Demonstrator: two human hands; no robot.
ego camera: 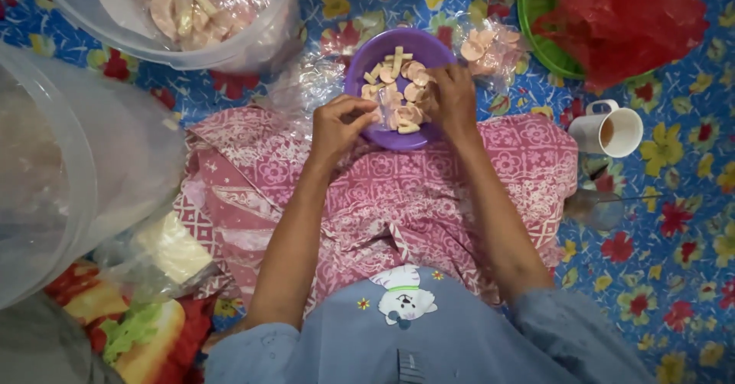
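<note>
A purple bowl (429, 47) rests at the far edge of my lap, holding several pale pink and cream crackers (398, 74). My left hand (341, 127) pinches the mouth of a small clear plastic bag (383, 108) over the bowl's near side. My right hand (448, 97) is closed over the bag's other side, with a few crackers under its fingers. Both forearms reach out over a pink patterned cloth (367, 192) that covers my legs.
A filled clear bag of crackers (490, 47) lies right of the bowl. Two large clear tubs (138, 32) (69, 169) stand at the left, the far one holding crackers. A white cup (612, 131), a green basket with red plastic (612, 13) and a flowered blue mat (674, 261) lie right.
</note>
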